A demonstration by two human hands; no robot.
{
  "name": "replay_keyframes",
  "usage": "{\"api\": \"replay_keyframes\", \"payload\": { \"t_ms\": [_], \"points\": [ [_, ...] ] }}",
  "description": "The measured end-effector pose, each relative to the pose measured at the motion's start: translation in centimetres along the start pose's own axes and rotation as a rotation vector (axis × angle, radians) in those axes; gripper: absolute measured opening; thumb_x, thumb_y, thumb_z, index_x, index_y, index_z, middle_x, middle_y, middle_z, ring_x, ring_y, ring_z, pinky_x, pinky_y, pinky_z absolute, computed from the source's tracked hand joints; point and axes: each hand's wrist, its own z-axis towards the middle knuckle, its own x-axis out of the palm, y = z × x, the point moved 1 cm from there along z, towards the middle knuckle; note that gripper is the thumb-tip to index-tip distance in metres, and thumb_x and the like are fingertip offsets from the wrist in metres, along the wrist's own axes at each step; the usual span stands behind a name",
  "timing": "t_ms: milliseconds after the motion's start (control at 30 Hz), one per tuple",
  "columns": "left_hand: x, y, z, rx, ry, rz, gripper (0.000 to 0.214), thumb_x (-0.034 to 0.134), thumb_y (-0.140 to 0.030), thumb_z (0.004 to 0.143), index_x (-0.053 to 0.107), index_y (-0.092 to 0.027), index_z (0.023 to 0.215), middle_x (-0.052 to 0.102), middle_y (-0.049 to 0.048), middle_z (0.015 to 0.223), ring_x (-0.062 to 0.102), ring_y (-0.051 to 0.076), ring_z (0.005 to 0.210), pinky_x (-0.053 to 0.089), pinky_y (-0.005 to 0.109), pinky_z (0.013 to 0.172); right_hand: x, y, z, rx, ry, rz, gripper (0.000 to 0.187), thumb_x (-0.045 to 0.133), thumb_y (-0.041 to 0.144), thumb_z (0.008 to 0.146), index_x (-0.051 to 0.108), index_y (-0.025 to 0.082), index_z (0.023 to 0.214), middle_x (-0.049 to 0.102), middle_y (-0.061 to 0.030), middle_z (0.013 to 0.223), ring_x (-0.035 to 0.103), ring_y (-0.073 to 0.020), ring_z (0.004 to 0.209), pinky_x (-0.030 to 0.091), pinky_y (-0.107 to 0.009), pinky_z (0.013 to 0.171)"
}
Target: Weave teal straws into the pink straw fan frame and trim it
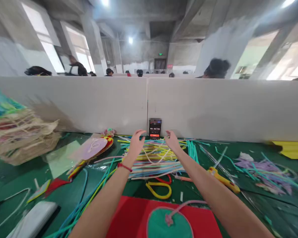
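My left hand (137,144) reaches forward with curved fingers and thumb apart, holding nothing. Opposite it, my right hand (172,141) is also empty, its fingers bent and spread. Between the two, a phone (155,128) with a timer on its screen leans upright against the partition. Beneath my hands lies a wide pile of colored pipe cleaners (152,164), mostly yellow, pink and blue. Nearer to me are a bent yellow loop (159,196) and a red sheet (131,211). On that sheet rests a green disc (156,223) with a pink stem.
A white partition (101,102) closes off the far side of the green table (5,185). A yellow-orange glue gun (224,181) lies right of my right forearm. Purple and teal scraps (268,175) are further right. A woven basket (27,145) stands left. People sit beyond the partition.
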Motion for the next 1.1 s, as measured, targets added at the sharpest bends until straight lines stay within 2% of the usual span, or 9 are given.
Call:
{"api": "replay_keyframes", "payload": {
  "t_ms": [133,267,367,467,567,633,800,933,1100],
  "points": [
    [-2.3,-2.1,-6.9,-0.013,0.081,0.017,0.023,0.051,-0.009,0.077,0.064,-0.019,0.094,0.063,0.0058,0.100,0.058,0.018,0.096,0.044,0.034,0.092,-2.4,-0.5,-5.8,-0.001,0.099,-0.022,0.034,0.046,0.015,0.076,0.055,0.013,0.109,0.061,-0.0097,0.109,0.060,-0.0161,0.094,0.045,-0.028,0.083],
    [-3.8,-4.1,-14.3,-0.252,0.276,0.098,0.014,0.050,-0.018,0.081,0.063,-0.016,0.087,0.065,0.0065,0.094,0.060,0.017,0.084,0.045,0.030,0.081,-4.8,-1.1,-12.6,0.017,0.229,-0.078,0.020,0.049,0.022,0.078,0.060,0.016,0.094,0.066,-0.0047,0.090,0.063,-0.0141,0.075,0.047,-0.025,0.068],
    [-3.8,-5.0,-19.2,-0.319,0.340,0.111,0.014,0.052,-0.025,0.081,0.061,-0.015,0.085,0.066,0.0084,0.090,0.061,0.019,0.081,0.046,0.028,0.072,-6.4,-1.9,-17.7,0.032,0.274,-0.152,0.018,0.050,0.023,0.079,0.060,0.018,0.093,0.067,-0.0037,0.085,0.063,-0.0139,0.071,0.045,-0.023,0.064],
    [-2.9,-5.4,-22.2,-0.389,0.411,0.124,0.025,0.063,-0.030,0.073,0.060,-0.013,0.091,0.066,0.0121,0.094,0.062,0.022,0.084,0.044,0.028,0.069,-7.3,-2.6,-22.0,0.040,0.292,-0.254,0.016,0.050,0.022,0.079,0.061,0.017,0.090,0.067,-0.0061,0.085,0.063,-0.0176,0.077,0.044,-0.025,0.065],
    [-1.9,-5.6,-23.3,-0.400,0.404,0.126,0.037,0.074,-0.024,0.060,0.060,-0.012,0.092,0.064,0.0157,0.103,0.058,0.027,0.097,0.043,0.030,0.076,-7.4,-2.9,-25.3,0.037,0.291,-0.347,0.021,0.051,0.022,0.080,0.060,0.015,0.097,0.067,-0.0094,0.090,0.063,-0.0202,0.085,0.043,-0.026,0.068],
    [-1.6,-5.5,-23.4,-0.406,0.406,0.098,0.034,0.076,-0.022,0.056,0.061,-0.013,0.085,0.065,0.0156,0.099,0.059,0.029,0.096,0.043,0.031,0.075,-7.3,-2.9,-26.8,0.022,0.281,-0.393,0.028,0.050,0.022,0.081,0.058,0.014,0.106,0.066,-0.0106,0.097,0.062,-0.0190,0.088,0.043,-0.024,0.070],
    [-2.1,-4.7,-23.3,-0.374,0.374,-0.072,0.022,0.067,-0.012,0.067,0.059,-0.014,0.087,0.068,0.0084,0.094,0.063,0.017,0.085,0.047,0.024,0.070,-6.6,-2.1,-28.9,-0.050,0.230,-0.515,0.041,0.042,0.019,0.086,0.047,0.018,0.126,0.060,-0.0124,0.113,0.060,-0.0185,0.099,0.043,-0.024,0.074],
    [-2.5,-3.6,-23.4,-0.343,0.333,-0.179,0.024,0.061,-0.005,0.070,0.059,-0.014,0.093,0.068,0.0082,0.094,0.064,0.016,0.085,0.050,0.023,0.070,-5.5,-1.2,-28.8,-0.130,0.226,-0.636,0.040,0.035,0.010,0.087,0.056,0.023,0.118,0.062,-0.0107,0.111,0.059,-0.0208,0.101,0.043,-0.027,0.074],
    [-2.1,-2.6,-23.1,-0.288,0.298,-0.231,0.025,0.060,-0.004,0.071,0.061,-0.014,0.093,0.068,0.0092,0.099,0.064,0.017,0.089,0.051,0.027,0.076,-4.8,-0.8,-28.1,-0.210,0.216,-0.773,0.031,0.037,0.008,0.086,0.061,0.015,0.104,0.063,-0.0131,0.103,0.061,-0.0213,0.093,0.044,-0.026,0.070]
  ]
}}
